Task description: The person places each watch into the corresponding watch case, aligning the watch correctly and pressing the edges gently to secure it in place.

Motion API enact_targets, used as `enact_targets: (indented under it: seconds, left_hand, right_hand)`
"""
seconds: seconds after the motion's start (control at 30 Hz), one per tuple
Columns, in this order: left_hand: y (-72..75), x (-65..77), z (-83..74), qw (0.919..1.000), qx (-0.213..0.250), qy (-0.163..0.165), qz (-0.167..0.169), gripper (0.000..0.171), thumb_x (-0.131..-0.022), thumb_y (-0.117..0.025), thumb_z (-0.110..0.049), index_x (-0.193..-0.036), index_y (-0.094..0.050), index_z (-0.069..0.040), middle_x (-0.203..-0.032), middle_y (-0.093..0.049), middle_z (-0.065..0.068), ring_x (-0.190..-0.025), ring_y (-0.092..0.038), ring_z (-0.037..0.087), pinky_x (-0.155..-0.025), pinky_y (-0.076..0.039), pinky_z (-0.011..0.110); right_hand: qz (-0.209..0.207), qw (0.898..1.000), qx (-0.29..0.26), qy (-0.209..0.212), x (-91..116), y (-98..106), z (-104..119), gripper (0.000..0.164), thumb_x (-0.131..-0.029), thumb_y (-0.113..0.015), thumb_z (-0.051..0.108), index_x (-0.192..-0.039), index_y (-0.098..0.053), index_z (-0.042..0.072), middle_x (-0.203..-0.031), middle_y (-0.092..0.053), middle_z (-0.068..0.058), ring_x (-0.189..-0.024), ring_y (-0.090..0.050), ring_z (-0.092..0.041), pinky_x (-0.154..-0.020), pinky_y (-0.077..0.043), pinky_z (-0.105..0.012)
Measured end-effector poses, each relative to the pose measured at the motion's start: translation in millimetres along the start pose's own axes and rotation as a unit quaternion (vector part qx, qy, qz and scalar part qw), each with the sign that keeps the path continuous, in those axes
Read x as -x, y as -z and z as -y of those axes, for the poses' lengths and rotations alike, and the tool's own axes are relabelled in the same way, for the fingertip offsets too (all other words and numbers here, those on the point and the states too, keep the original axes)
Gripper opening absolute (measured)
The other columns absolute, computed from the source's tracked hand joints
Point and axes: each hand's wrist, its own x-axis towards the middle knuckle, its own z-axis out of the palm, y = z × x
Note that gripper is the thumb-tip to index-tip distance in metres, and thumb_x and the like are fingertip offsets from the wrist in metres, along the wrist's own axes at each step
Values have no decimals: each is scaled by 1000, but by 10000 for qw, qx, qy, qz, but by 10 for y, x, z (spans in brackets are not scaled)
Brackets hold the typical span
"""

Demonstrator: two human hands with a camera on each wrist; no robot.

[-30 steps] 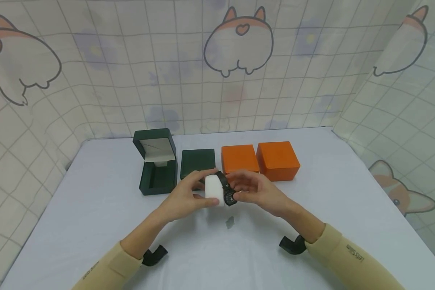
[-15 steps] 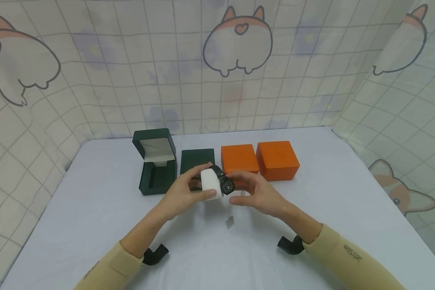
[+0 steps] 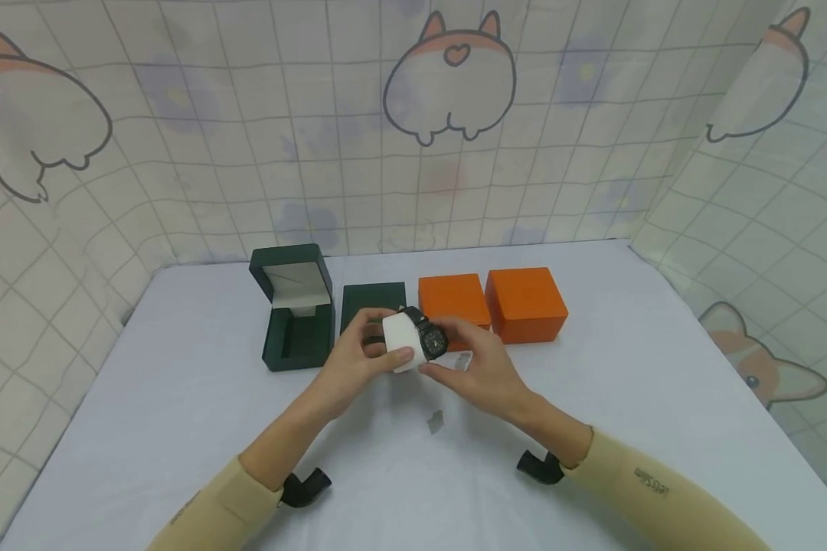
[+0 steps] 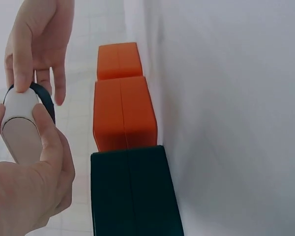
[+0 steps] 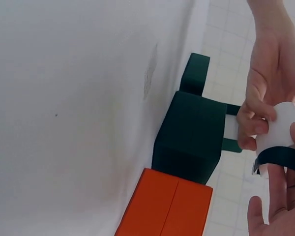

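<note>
My left hand (image 3: 356, 358) grips a white watch pillow (image 3: 401, 340), its thumb on the near side and its fingers round the far side. A black wristwatch (image 3: 433, 340) is wrapped round the pillow, dial facing right. From the right, my right hand (image 3: 482, 371) holds the watch, thumb at the lower edge. The left wrist view shows that thumb pressing the pillow's (image 4: 20, 104) end, with other fingers behind the dark strap (image 4: 45, 101). In the right wrist view, the strap (image 5: 282, 156) lies above my right hand's fingers. The fingers' exact contact is partly hidden.
Behind the hands, an open dark green box (image 3: 299, 337) stands at left, lid raised. A dark green piece (image 3: 374, 295) and two orange boxes (image 3: 453, 295) (image 3: 526, 295) line up to its right. Small greyish scraps (image 3: 436, 422) lie on the white table (image 3: 179, 398).
The watch and pillow have risen slightly and tilted, turning the dial more upward. My right hand came away from the watch half a second ago and now touches it again.
</note>
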Motion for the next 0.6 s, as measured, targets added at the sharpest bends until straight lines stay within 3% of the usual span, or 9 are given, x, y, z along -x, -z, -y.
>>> enact_targets:
  seconds: [0.3,0.6]
  left_hand:
    - [-71,-33,-6,9996,203,135,-130,65,-93,-78,-17,-144,-39,-9,-137,-48,19,-112,-61,34,-93,-56,39]
    - [-140,-49,23,9984,195,224,-482,69,-91,-81,-18,-144,-38,-9,-133,-49,18,-108,-64,32,-89,-58,37]
  right_hand:
    - [-165,9995,226,134,-11,-5,45,57,-84,-86,8,-135,-60,-1,-123,-69,-10,-98,-66,-19,-86,-59,-39]
    - [-374,9980,493,144,4,-52,52,56,-83,-85,5,-134,-62,-1,-123,-69,-9,-91,-65,-17,-83,-59,-35]
